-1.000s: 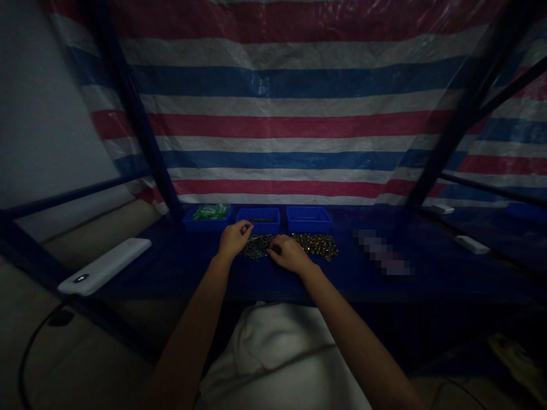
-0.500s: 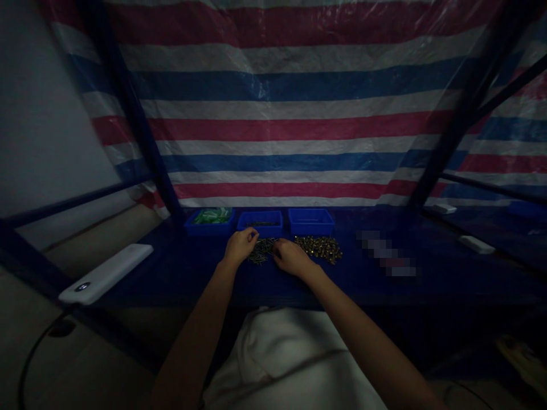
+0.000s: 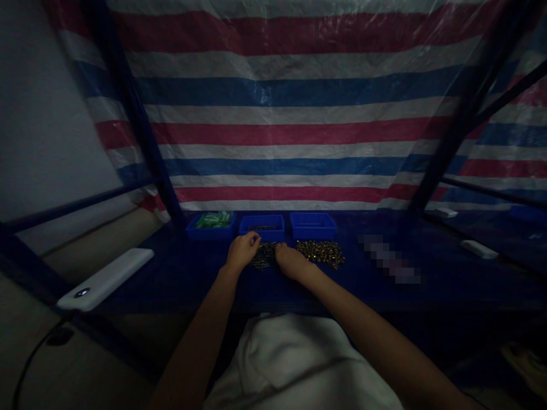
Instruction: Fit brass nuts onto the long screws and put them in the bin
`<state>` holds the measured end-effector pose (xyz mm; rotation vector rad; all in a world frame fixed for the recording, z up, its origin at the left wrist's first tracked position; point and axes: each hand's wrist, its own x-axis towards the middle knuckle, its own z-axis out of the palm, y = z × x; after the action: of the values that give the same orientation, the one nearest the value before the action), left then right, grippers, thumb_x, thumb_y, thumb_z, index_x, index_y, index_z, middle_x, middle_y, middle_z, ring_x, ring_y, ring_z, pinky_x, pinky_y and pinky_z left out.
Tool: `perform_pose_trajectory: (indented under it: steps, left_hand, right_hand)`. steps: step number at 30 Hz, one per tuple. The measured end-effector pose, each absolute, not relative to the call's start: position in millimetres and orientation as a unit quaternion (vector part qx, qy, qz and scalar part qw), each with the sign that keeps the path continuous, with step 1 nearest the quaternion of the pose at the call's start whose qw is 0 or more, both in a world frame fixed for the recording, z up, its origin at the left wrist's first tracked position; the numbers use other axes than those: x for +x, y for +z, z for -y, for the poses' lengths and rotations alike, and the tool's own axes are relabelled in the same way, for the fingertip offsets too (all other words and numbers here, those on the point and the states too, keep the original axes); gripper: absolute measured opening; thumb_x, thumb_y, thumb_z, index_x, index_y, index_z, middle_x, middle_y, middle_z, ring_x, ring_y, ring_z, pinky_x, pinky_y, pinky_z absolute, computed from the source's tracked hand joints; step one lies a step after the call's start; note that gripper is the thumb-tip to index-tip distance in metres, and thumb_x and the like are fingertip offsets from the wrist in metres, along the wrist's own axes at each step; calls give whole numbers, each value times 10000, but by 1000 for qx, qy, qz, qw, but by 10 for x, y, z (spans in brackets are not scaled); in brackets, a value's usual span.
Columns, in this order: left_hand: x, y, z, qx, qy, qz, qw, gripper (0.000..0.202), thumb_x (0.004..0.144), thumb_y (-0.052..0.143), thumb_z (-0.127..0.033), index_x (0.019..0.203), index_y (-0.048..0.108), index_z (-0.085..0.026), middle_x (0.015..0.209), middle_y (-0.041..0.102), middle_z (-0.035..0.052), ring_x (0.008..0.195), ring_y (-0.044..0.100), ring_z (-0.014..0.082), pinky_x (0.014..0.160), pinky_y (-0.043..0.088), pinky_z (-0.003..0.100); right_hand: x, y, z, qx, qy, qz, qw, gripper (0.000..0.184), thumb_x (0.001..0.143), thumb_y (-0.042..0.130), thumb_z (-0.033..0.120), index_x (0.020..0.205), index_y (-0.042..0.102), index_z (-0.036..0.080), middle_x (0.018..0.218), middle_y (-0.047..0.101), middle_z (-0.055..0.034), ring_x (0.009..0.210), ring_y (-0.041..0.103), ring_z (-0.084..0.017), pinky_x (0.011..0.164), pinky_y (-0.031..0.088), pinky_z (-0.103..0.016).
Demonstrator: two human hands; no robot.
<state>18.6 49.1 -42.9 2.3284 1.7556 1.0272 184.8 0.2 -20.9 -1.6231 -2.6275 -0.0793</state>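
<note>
My left hand (image 3: pixel 243 250) is at the left edge of a pile of dark thin screws (image 3: pixel 261 263), its thumb and fingers drawn together in a pinch; anything between them is too small to make out. My right hand (image 3: pixel 292 261) rests over the right side of the same pile with curled fingers, and what its fingertips hold is hidden. Just right of it lies a heap of small brass-coloured metal pieces (image 3: pixel 322 253). Behind the screws stands a blue bin (image 3: pixel 273 234) with some dark screws inside.
A left blue bin (image 3: pixel 209 233) contains green-and-white packets. A third blue bin (image 3: pixel 314 233) stands behind the brass pieces. A long white device (image 3: pixel 109 278) with a cable lies at the table's left end. A blurred-out item (image 3: pixel 388 259) lies to the right on the blue table (image 3: pixel 188 285).
The view has tilted slightly, so the whole scene sits a little lower. Both hands stay at the screw pile; the right fingers look slightly more tucked in.
</note>
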Motion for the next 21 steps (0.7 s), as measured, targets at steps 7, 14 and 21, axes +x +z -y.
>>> perform_pose_trajectory:
  steps: [7, 14, 21]
  left_hand:
    - [184, -417, -483, 752, 341, -564, 23, 241, 794, 444, -354, 831, 631, -205, 548, 545, -17, 512, 489, 113, 515, 307, 221]
    - [180, -415, -470, 748, 343, -568, 26, 241, 799, 444, -351, 832, 630, -201, 564, 558, -10, 524, 494, 112, 514, 306, 218]
    - [197, -370, -447, 745, 324, -582, 27, 236, 807, 439, -336, 839, 626, -197, 574, 560, -17, 538, 504, 101, 524, 302, 207]
  right_hand:
    - [1835, -158, 9, -518, -20, 854, 48, 340, 798, 299, -35, 1072, 491, 24, 988, 584, -208, 892, 611, -220, 748, 485, -312]
    - [1847, -130, -4, -504, -6, 862, 49, 358, 781, 328, -46, 1065, 525, 47, 1031, 582, -197, 914, 607, -209, 785, 474, -305]
    - [1889, 58, 82, -539, 3, 842, 25, 347, 798, 312, -33, 1020, 565, 55, 1037, 582, -195, 954, 593, -218, 802, 451, -286]
